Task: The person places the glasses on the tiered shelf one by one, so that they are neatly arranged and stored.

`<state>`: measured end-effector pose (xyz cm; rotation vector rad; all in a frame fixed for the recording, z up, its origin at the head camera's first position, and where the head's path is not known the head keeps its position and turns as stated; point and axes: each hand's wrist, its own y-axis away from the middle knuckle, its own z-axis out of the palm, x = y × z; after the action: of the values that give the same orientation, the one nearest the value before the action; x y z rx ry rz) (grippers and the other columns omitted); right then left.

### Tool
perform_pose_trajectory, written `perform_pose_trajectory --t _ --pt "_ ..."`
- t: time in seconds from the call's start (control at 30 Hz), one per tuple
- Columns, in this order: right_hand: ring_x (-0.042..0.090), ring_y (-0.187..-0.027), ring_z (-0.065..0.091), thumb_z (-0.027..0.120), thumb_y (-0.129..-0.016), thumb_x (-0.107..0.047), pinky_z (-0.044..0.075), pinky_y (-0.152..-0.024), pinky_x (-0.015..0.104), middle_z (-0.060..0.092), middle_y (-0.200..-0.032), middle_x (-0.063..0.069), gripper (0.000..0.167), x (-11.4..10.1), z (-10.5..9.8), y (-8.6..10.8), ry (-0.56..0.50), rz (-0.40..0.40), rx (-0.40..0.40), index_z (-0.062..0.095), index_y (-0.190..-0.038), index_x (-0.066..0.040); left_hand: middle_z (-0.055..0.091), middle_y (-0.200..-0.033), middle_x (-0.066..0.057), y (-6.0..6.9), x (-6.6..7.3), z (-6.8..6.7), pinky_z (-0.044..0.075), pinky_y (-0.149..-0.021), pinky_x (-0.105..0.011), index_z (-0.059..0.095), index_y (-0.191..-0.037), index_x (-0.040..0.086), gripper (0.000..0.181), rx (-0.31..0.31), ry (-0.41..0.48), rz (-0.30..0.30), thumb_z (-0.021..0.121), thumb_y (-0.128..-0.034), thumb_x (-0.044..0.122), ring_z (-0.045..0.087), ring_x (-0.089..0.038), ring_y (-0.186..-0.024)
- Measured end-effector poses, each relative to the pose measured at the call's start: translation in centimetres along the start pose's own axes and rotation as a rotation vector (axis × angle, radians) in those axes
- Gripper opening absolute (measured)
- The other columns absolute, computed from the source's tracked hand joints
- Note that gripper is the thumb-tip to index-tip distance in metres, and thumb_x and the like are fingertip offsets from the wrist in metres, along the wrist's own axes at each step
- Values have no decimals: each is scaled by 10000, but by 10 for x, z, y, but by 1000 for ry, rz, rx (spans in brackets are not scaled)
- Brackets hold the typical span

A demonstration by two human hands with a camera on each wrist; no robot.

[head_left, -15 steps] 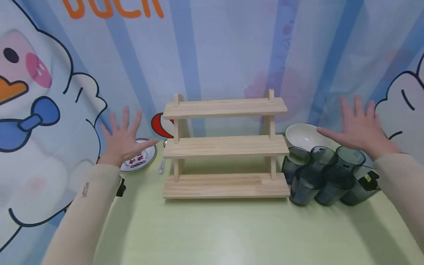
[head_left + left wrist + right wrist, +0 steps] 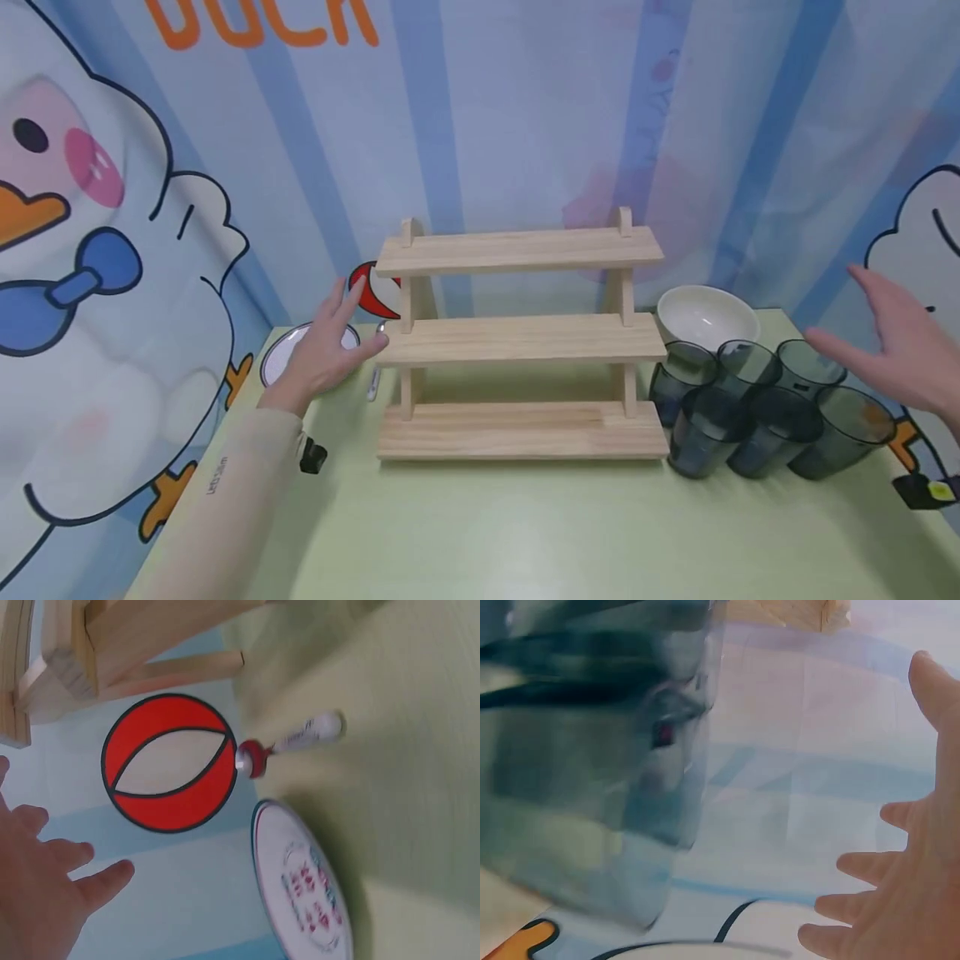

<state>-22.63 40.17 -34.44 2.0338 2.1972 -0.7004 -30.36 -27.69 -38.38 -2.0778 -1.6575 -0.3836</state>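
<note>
The left hand (image 2: 322,358) has just drawn in near the left side of the rack (image 2: 521,340), and the right hand (image 2: 911,346) has swung out well to its right. Fingers on both are loosely extended, gripping nothing. The cups (image 2: 776,425) stand just right of the rack and the plate (image 2: 296,889) is to its left, so handling seems not yet begun.

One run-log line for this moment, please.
left hand: holds nothing, near plate | right hand: holds nothing, near glasses | shelf: beside glasses | bowl: behind glasses
</note>
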Motion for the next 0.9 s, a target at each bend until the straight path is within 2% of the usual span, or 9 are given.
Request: perform_pose_trajectory --t 0.17,0.3,0.4,0.5,0.63,0.73,0.8,0.83,0.9 --pt "601 -1517 84 562 -1059 -447 141 -1168 794 0 -1682 371 971 19 6 23 28 40 31 -23 -1646 59 54 -1774 -11 0 -5 18 217 -1194 -766 32 -1675 445 813 -22 207 32 520 -1039 575 165 -408 -1598" --pt "618 -1495 110 535 -1066 -494 175 -1136 801 12 -1677 375 965 38 16 38 45 81 36 -11 -1651 46 201 -1746 -100 3 -5 32 334 -1184 -696 67 -1671 465 744 -82 405 -18 499 -1072 553 361 -459 -1511" --pt "584 -1525 62 547 -1078 -444 167 -1112 823 -24 -1721 291 903 60 33 49 -41 100 60 -5 -1690 -75 279 -1704 -168 4 -3 40 396 -1162 -660 144 -1679 423 734 -104 524 -39 543 -1070 514 413 -470 -1474" --pt "588 -1531 -11 583 -1080 -296 97 -1108 853 -59 -1726 277 872 73 49 61 -182 84 61 -6 -1696 -111 324 -1673 -201 5 -2 46 445 -1131 -639 250 -1674 332 712 -105 610 -34 600 -1063 435 423 -470 -1463" --pt "637 -1505 43 576 -1082 -179 84 -1118 856 15 -1684 372 850 72 61 75 -288 86 48 -12 -1685 -63 371 -1652 -188 5 -2 53 481 -1102 -625 354 -1643 249 668 -96 666 -30 651 -1051 339 460 -461 -1438" --pt "640 -1495 88 554 -1084 -120 121 -1102 863 83 -1661 405 842 73 71 81 -361 82 59 -28 -1693 -114 397 -1644 -162 5 -2 55 481 -1098 -616 391 -1627 227 659 -73 685 -19 681 -1038 280 487 -444 -1418" --pt "410 -1593 159 565 -1080 -106 213 -1265 631 135 -1680 357 855 75 77 86 -387 90 76 -19 -1700 -177 412 -1637 -149 6 -2 57 486 -1094 -594 406 -1621 218 657 -57 703 -10 693 -1030 249 498 -433 -1410" --pt "270 -1609 179 565 -1081 -108 257 -1292 457 143 -1687 340 858 76 80 89 -399 95 75 -20 -1701 -210 419 -1633 -144 6 -3 58 495 -1087 -575 412 -1619 213 655 -51 714 -7 695 -1029 234 503 -429 -1406" --pt "15 -1540 254 585 -1068 -94 345 -1162 141 178 -1660 376 871 80 84 92 -417 91 69 -1 -1701 -220 430 -1624 -140 7 -3 60 525 -1066 -513 418 -1615 206 652 -45 739 -4 697 -1027 212 512 -420 -1398"
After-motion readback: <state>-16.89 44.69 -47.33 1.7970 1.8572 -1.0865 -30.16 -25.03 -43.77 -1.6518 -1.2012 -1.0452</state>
